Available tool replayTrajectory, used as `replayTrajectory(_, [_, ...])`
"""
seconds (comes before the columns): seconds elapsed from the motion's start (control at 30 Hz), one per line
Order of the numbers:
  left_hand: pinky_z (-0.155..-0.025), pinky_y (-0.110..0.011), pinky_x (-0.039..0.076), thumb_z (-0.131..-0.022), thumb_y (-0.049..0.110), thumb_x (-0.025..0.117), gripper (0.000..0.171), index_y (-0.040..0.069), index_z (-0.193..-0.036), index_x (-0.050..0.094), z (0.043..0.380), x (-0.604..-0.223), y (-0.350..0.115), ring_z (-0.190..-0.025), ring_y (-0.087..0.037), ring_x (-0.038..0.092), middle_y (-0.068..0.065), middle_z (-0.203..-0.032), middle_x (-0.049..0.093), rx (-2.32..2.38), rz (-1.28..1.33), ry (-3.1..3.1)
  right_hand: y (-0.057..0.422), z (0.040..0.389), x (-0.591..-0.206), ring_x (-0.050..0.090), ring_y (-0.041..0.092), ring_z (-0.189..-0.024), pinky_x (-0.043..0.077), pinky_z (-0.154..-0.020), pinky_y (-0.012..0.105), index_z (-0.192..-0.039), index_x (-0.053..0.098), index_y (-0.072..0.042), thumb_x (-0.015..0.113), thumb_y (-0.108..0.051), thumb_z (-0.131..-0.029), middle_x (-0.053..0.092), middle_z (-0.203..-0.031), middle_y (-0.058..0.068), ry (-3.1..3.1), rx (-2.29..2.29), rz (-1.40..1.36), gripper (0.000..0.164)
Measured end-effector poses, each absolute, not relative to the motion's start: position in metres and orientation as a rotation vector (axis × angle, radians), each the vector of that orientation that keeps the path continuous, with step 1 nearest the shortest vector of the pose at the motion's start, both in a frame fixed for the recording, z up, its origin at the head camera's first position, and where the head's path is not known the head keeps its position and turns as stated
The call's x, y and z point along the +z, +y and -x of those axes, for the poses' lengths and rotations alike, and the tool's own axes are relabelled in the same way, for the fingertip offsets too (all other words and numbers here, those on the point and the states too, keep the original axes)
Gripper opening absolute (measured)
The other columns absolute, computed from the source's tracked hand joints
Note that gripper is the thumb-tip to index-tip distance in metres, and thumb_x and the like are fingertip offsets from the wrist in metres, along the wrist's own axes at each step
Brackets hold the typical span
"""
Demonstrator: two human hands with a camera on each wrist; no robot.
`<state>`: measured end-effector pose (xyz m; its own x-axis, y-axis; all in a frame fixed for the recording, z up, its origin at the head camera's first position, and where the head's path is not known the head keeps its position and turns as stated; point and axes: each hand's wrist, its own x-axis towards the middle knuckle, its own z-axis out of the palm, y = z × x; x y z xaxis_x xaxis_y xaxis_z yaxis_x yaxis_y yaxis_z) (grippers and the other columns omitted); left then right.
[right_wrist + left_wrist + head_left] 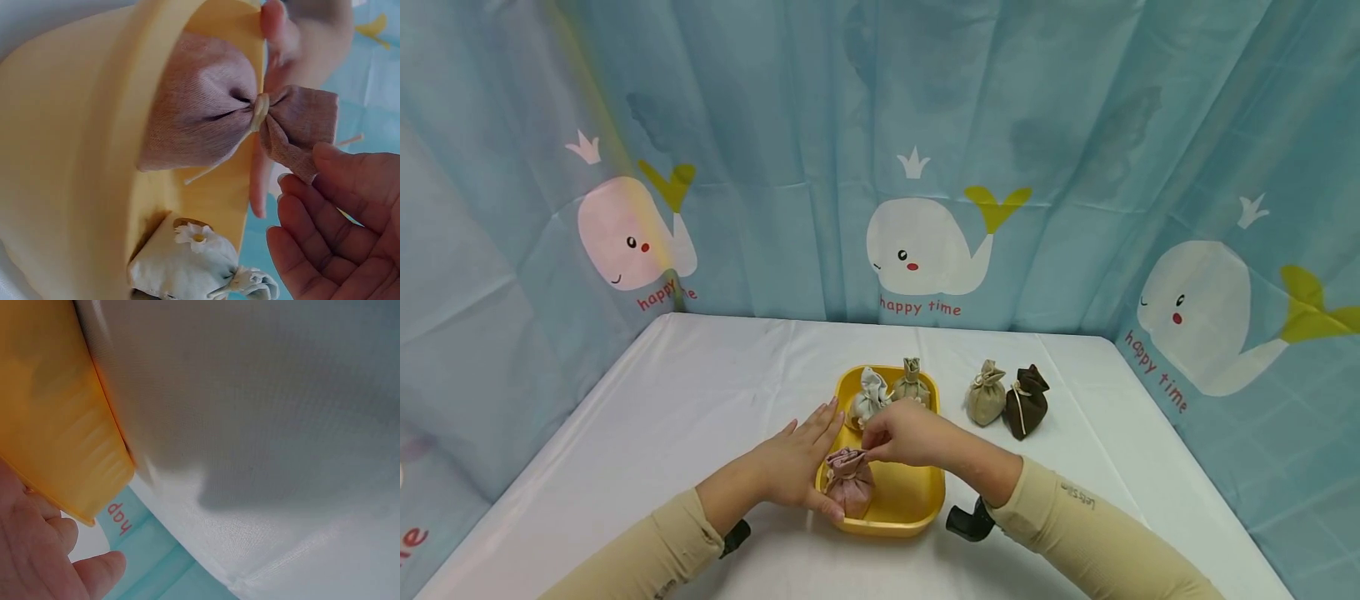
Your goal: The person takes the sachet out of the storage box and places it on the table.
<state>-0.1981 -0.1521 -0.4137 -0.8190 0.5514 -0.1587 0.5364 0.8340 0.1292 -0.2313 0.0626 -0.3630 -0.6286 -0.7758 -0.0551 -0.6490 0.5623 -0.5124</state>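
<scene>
A yellow plastic tub stands on the white tabletop. Inside it, at the near left corner, sits a dusty pink drawstring pouch, tied with a pale cord. My right hand pinches the gathered top of this pouch between thumb and fingertips, seen closely in the right wrist view. With fingers extended, my left hand rests along the tub's left rim. Toward the far end of the tub are a pale grey-green pouch with a small white flower and an olive-green pouch.
To the right of the tub, a tan pouch and a dark brown pouch stand side by side on the white table. A blue curtain printed with whales hangs behind the table and along its sides.
</scene>
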Motion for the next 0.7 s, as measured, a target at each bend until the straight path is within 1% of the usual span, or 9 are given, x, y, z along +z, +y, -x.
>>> replayTrajectory(0.17, [-0.104,-0.056,0.022,-0.056,0.087,0.046,0.128,0.006,-0.147,0.007,0.1976,-0.4128,-0.1523,-0.140,-0.027,0.002,-0.012,-0.153,-0.004,0.125,-0.849,2.824,0.0608,0.2333,-0.3658,0.054,-0.001,-0.061,0.046,-0.058,0.013,-0.076,0.069,-0.018,0.070,-0.018,-0.082,0.060,-0.067,-0.014,2.553,-0.635,1.177,0.006])
replayTrajectory(0.33, [-0.104,-0.056,0.021,-0.056,0.087,0.045,0.128,0.006,-0.147,0.006,0.1972,-0.4123,-0.1523,-0.140,-0.027,0.001,-0.011,-0.153,-0.005,0.120,-0.843,2.820,0.0602,0.2347,-0.3669,0.053,0.000,-0.060,0.047,-0.057,0.014,-0.076,0.070,-0.018,0.070,-0.018,-0.081,0.063,-0.068,-0.010,2.561,-0.636,1.137,0.005])
replayTrajectory(0.43, [-0.104,-0.057,0.020,-0.056,0.086,0.046,0.128,0.006,-0.147,0.006,0.1969,-0.4121,-0.1522,-0.140,-0.027,0.001,-0.011,-0.153,-0.006,0.126,-0.840,2.816,0.0600,0.2346,-0.3670,0.052,0.000,-0.059,0.046,-0.056,0.014,-0.076,0.071,-0.019,0.069,-0.018,-0.082,0.062,-0.066,-0.012,2.576,-0.633,1.132,0.006])
replayTrajectory(0.57, [-0.104,-0.057,0.021,-0.057,0.086,0.045,0.128,0.006,-0.147,0.006,0.1968,-0.4125,-0.1521,-0.140,-0.027,0.001,-0.012,-0.153,-0.005,0.126,-0.845,2.820,0.0608,0.2345,-0.3662,0.049,-0.001,-0.057,0.044,-0.054,0.013,-0.074,0.071,-0.018,0.068,-0.019,-0.083,0.061,-0.065,-0.014,2.610,-0.627,1.227,0.009])
replayTrajectory(0.7, [-0.104,-0.056,0.021,-0.056,0.088,0.044,0.128,0.005,-0.147,0.006,0.1970,-0.4130,-0.1519,-0.140,-0.027,0.001,-0.013,-0.153,-0.005,0.110,-0.855,2.828,0.0639,0.2345,-0.3621,0.047,-0.001,-0.057,0.041,-0.052,0.014,-0.072,0.071,-0.017,0.067,-0.017,-0.083,0.062,-0.066,-0.011,2.642,-0.622,1.347,0.012])
